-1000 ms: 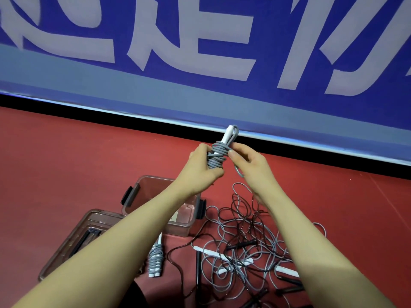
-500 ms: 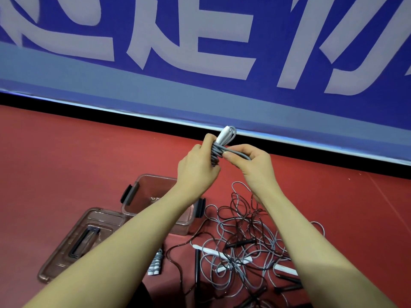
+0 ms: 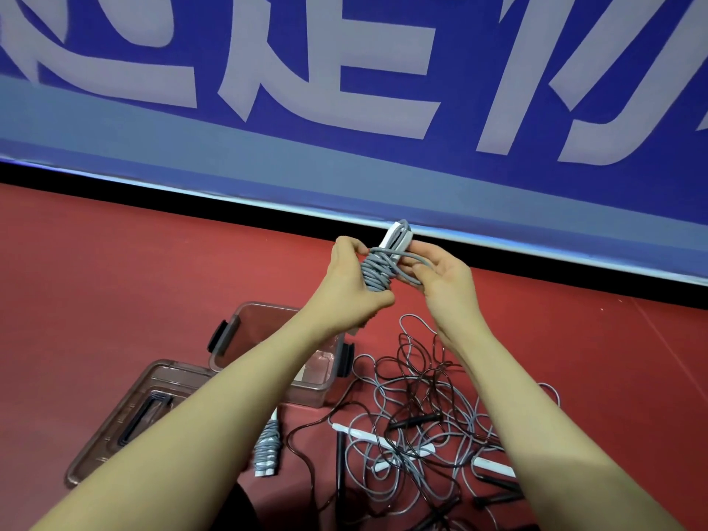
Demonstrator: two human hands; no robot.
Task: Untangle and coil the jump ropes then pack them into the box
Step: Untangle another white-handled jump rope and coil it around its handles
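The left hand grips a grey jump rope that is wound in tight turns around its white handles; the fingers curl round the lower part of the bundle, and the handle tips stick up toward 1 o'clock above the fist. The right hand sits just beside it at 3 o'clock, palm turned up, its fingers bent round the loose end of the same rope, which runs across the top of the bundle and loops back under the fingers. Both hands are held up in the air above the red floor.

At 6 o'clock from the hands, on the floor, lies a tangle of ropes, grey and dark cords crossing each other, with white handles and black handles mixed in. At 7 o'clock from the hands stands the clear brown box, open, with dark clips on its sides; the left forearm crosses in front of it, so what lies inside cannot be made out well. Its lid lies flat just beside it at 7 o'clock. Another coiled rope, grey with white handle ends, rests on the floor between the lid and the tangle, outside the box.

At 12 o'clock a blue banner with large pale letters runs along the far edge of the floor.
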